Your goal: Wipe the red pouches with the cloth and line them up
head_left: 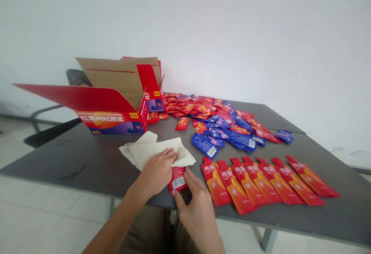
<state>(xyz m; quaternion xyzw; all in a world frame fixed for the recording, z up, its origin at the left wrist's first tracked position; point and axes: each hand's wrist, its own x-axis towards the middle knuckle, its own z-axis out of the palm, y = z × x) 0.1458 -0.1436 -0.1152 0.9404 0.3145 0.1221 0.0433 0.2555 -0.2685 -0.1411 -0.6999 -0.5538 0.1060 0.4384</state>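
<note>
My left hand (156, 173) rests on a crumpled off-white cloth (156, 151), its fingers pressing the cloth down at the near table edge. A red sachet (177, 179) with a barcode pokes out from under the cloth. My right hand (197, 213) pinches that sachet's lower end between thumb and fingers. The sachet's upper part is hidden by the cloth and my left hand. To the right of my right hand, a neat row of several red-and-orange sachets (261, 182) lies slanted on the table.
A loose heap of red and blue sachets (208, 118) covers the table's far middle. At the back left stands an open red-printed cardboard box (111, 120) with its flaps spread. The dark grey table (58, 165) has a near edge just below my hands. A dark chair (77, 77) stands behind the box.
</note>
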